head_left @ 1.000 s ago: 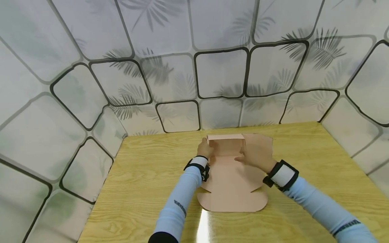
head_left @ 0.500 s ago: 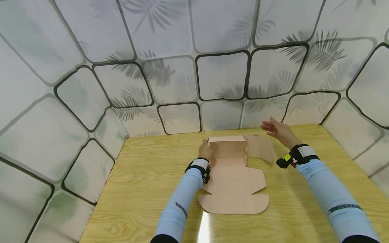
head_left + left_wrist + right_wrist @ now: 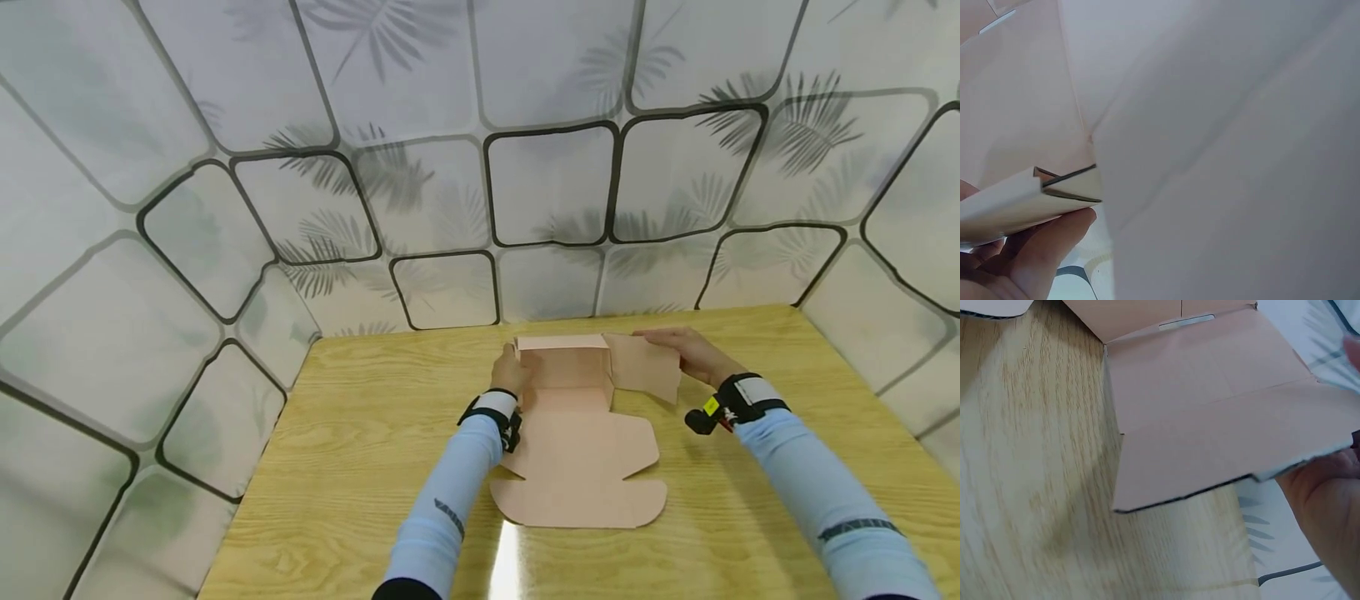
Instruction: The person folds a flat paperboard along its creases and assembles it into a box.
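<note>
A flat-cut cardboard box, partly folded, lies on the table with its back wall raised. My left hand grips the back left corner of that wall. In the left wrist view, the fingers hold the folded cardboard edge, and a pale panel fills the right side. At the back right, a side flap sticks out from the wall. My right hand touches this flap from behind, its straight fingers along the top edge. The right wrist view has the creased flap before the hand, partly hiding it.
The wood-grain table extends on both sides of the box. A patterned wall covering encloses the back and sides. The box's rounded front flap lies flat toward the near edge.
My right hand has left the inside of the box, swung out to the right, then come in behind the side flap. My left hand keeps its grip on the corner.
</note>
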The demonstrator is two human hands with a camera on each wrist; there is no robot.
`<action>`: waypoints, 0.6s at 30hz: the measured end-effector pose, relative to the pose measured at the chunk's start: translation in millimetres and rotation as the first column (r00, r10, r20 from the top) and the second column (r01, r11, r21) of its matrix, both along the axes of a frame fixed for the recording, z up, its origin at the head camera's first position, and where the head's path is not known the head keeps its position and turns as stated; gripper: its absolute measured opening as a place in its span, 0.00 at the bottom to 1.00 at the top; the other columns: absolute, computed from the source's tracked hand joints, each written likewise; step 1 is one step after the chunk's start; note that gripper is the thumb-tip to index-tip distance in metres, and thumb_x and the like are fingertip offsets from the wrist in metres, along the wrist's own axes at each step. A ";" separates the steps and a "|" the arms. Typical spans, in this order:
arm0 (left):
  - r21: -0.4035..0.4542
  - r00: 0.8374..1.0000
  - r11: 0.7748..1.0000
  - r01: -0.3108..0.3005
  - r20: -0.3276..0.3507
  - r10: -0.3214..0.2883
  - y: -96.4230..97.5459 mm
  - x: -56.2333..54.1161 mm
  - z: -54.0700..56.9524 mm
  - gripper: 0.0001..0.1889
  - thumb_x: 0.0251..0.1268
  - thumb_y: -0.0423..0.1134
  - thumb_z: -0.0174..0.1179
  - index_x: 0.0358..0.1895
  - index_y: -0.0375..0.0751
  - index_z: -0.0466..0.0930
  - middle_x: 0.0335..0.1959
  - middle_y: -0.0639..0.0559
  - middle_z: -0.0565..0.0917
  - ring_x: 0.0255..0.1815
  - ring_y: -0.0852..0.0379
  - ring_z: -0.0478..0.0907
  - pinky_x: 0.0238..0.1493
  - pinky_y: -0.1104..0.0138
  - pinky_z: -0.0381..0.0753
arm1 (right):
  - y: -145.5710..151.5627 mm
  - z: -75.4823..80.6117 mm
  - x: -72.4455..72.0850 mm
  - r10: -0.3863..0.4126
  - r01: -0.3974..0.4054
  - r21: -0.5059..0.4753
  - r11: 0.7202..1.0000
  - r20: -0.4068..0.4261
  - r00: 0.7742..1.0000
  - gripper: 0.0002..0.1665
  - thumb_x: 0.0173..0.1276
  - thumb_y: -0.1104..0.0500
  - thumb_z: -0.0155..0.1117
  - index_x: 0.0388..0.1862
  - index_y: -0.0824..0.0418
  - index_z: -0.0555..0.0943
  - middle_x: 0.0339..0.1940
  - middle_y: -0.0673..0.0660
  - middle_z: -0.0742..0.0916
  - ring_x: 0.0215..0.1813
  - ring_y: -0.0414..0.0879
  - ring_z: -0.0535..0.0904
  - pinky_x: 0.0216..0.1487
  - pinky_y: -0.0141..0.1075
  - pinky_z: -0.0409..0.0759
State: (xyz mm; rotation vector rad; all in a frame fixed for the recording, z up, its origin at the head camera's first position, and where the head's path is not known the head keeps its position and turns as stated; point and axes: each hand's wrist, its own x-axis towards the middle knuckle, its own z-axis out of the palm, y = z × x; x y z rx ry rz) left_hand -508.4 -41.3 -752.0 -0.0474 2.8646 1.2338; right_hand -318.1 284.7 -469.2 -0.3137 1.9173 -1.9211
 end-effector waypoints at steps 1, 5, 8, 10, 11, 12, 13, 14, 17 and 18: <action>0.004 1.000 1.000 0.003 0.003 -0.003 0.0 0.2 -0.5 0.32 0.62 0.45 0.59 0.69 0.48 0.59 0.40 0.43 0.82 0.27 0.53 0.77 0.22 0.62 0.74 | -0.1 1.0 0.6 -0.001 0.001 0.003 1.000 0.017 1.000 0.19 0.78 0.60 0.47 0.61 0.51 0.79 0.48 0.37 0.85 0.48 0.34 0.82 0.44 0.30 0.81; 0.007 1.000 1.000 0.014 -0.016 -0.014 1.2 25.6 26.7 0.33 0.63 0.43 0.58 0.70 0.46 0.59 0.43 0.39 0.83 0.27 0.51 0.77 0.22 0.61 0.73 | -1.0 5.7 7.0 0.012 -0.013 0.026 1.000 0.041 0.999 0.19 0.76 0.62 0.51 0.58 0.48 0.82 0.45 0.39 0.87 0.45 0.37 0.84 0.42 0.31 0.82; -0.009 1.000 1.000 0.011 -0.024 -0.012 2.0 12.1 5.5 0.34 0.62 0.45 0.59 0.71 0.48 0.58 0.47 0.39 0.83 0.28 0.52 0.78 0.21 0.61 0.72 | -4.3 12.1 14.8 0.021 -0.022 0.101 0.995 0.005 1.000 0.19 0.76 0.61 0.51 0.63 0.55 0.78 0.46 0.42 0.87 0.43 0.36 0.84 0.40 0.32 0.82; -0.013 1.000 1.000 0.012 -0.017 -0.013 2.0 10.3 3.6 0.34 0.62 0.46 0.59 0.71 0.47 0.58 0.48 0.39 0.82 0.29 0.52 0.78 0.22 0.62 0.73 | -8.5 17.3 19.9 0.031 -0.020 0.209 0.978 -0.049 0.998 0.23 0.76 0.61 0.51 0.68 0.66 0.71 0.53 0.54 0.86 0.43 0.36 0.83 0.41 0.32 0.81; -0.015 1.000 1.000 0.012 -0.009 -0.012 2.0 11.6 6.3 0.34 0.61 0.45 0.59 0.71 0.47 0.59 0.49 0.39 0.82 0.29 0.54 0.78 0.22 0.63 0.74 | -11.2 19.8 22.1 0.030 -0.005 0.278 0.960 -0.085 0.996 0.25 0.76 0.61 0.51 0.68 0.71 0.68 0.55 0.61 0.85 0.43 0.37 0.83 0.40 0.33 0.81; -0.006 1.000 1.000 0.017 -0.004 -0.017 1.9 19.1 16.9 0.34 0.62 0.44 0.59 0.71 0.46 0.58 0.50 0.38 0.82 0.29 0.54 0.78 0.22 0.63 0.73 | -14.1 22.4 24.1 0.033 0.015 0.358 0.934 -0.128 0.991 0.27 0.76 0.62 0.50 0.68 0.76 0.65 0.57 0.67 0.82 0.44 0.39 0.83 0.40 0.34 0.81; 0.006 1.000 1.000 0.021 -0.002 -0.021 1.8 26.4 27.6 0.34 0.62 0.43 0.59 0.71 0.45 0.58 0.50 0.37 0.81 0.30 0.53 0.79 0.23 0.62 0.73 | -17.6 25.4 26.0 0.034 0.042 0.434 0.900 -0.166 0.986 0.28 0.76 0.62 0.50 0.67 0.79 0.64 0.59 0.73 0.80 0.46 0.43 0.83 0.41 0.36 0.81; 0.011 1.000 1.000 0.020 0.000 -0.020 2.1 34.5 39.9 0.33 0.63 0.42 0.58 0.71 0.43 0.58 0.50 0.37 0.81 0.30 0.52 0.79 0.23 0.63 0.73 | -21.0 27.7 27.2 0.036 0.074 0.503 0.861 -0.206 0.978 0.27 0.75 0.62 0.49 0.66 0.80 0.65 0.60 0.77 0.76 0.48 0.48 0.83 0.42 0.38 0.81; 0.025 1.000 1.000 0.019 -0.009 -0.019 3.4 59.8 77.5 0.31 0.63 0.37 0.56 0.70 0.39 0.59 0.50 0.35 0.81 0.31 0.50 0.79 0.23 0.62 0.72 | -32.0 32.7 28.7 0.015 0.207 0.654 0.727 -0.317 0.948 0.25 0.74 0.63 0.50 0.61 0.82 0.69 0.58 0.80 0.76 0.52 0.64 0.80 0.47 0.48 0.81; 0.029 1.000 0.999 0.024 -0.001 -0.024 3.3 67.1 88.7 0.31 0.64 0.37 0.55 0.71 0.39 0.58 0.50 0.35 0.81 0.33 0.48 0.80 0.25 0.61 0.74 | -35.5 33.3 28.7 0.004 0.249 0.679 0.691 -0.348 0.937 0.25 0.73 0.63 0.50 0.60 0.83 0.70 0.57 0.80 0.77 0.54 0.68 0.78 0.48 0.51 0.80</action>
